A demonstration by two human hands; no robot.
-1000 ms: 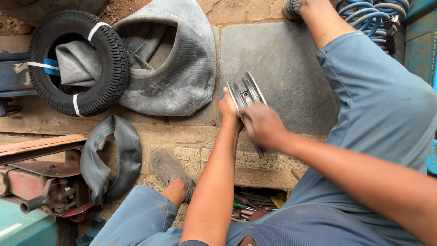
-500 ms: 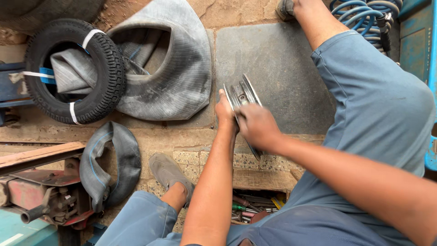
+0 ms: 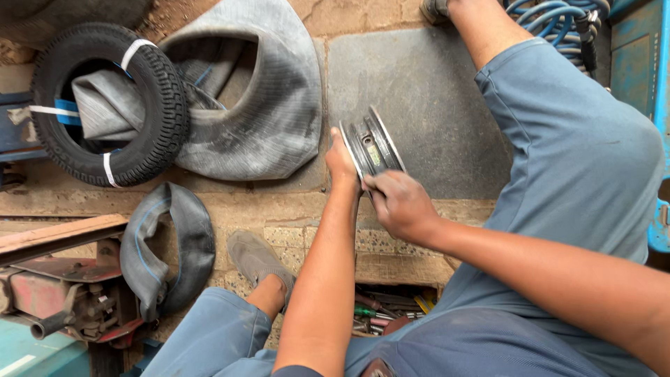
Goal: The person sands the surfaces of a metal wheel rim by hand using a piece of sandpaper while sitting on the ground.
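A small grey metal wheel rim [image 3: 375, 145] stands on edge on a dark stone slab [image 3: 433, 105]. My left hand [image 3: 340, 162] grips its left flange, thumb side against the metal. My right hand [image 3: 399, 204] closes over the rim's near edge, fingers curled on the channel. Both forearms reach down from the bottom of the view. My legs in blue trousers frame the rim, with a grey shoe [image 3: 257, 257] below left.
A small black tyre [image 3: 150, 105] with white straps lies top left, stuffed with a grey inner tube. A large folded grey tube [image 3: 269, 105] lies beside it, a black tube [image 3: 174, 244] below. A red jack [image 3: 63, 300], hand tools [image 3: 387, 307] and blue hoses [image 3: 558, 21] surround me.
The view has shifted slightly. My right hand has slid a little lower along the rim's near edge; the rim and my left hand stay in place.
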